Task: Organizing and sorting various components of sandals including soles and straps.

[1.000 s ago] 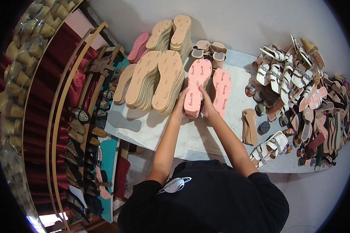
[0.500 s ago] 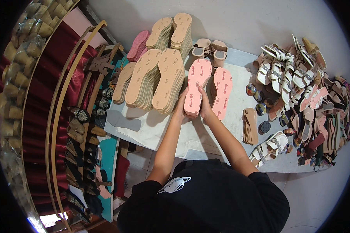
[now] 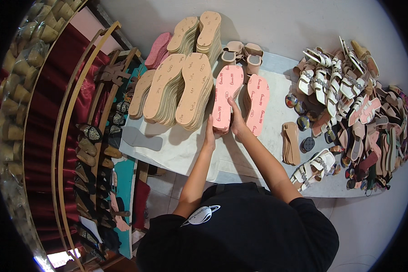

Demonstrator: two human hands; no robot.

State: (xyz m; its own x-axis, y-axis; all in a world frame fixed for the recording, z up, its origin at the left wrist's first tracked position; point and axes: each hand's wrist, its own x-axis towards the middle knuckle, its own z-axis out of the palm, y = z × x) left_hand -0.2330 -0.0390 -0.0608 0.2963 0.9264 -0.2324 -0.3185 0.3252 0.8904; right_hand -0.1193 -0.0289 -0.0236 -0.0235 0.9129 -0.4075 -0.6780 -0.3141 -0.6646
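Note:
Both my hands are at a stack of pink insoles (image 3: 228,90) on the white-covered table, with dark red markings on the top one. Against its lower left side rests my left hand (image 3: 210,131), thumb upward, its other fingers partly hidden by the stack. My right hand (image 3: 238,123) grips the right side, thumb reaching over the top insole's edge. Close on the right stands a second pink insole stack (image 3: 258,104). Tall stacks of tan insoles (image 3: 194,88) stand just to the left, with more tan stacks (image 3: 208,29) behind them.
Beige heeled sandals (image 3: 253,59) stand at the back. A small tan insole stack (image 3: 290,143) and white sandals (image 3: 316,167) lie on the right, before a large heap of sandals (image 3: 340,86). A grey insole shape (image 3: 143,139) lies front left, beside a shoe rack (image 3: 93,149).
My left hand has slid down and slightly away along the pink stack's left side. My right thumb has moved up onto the top insole. The whole view has shifted slightly.

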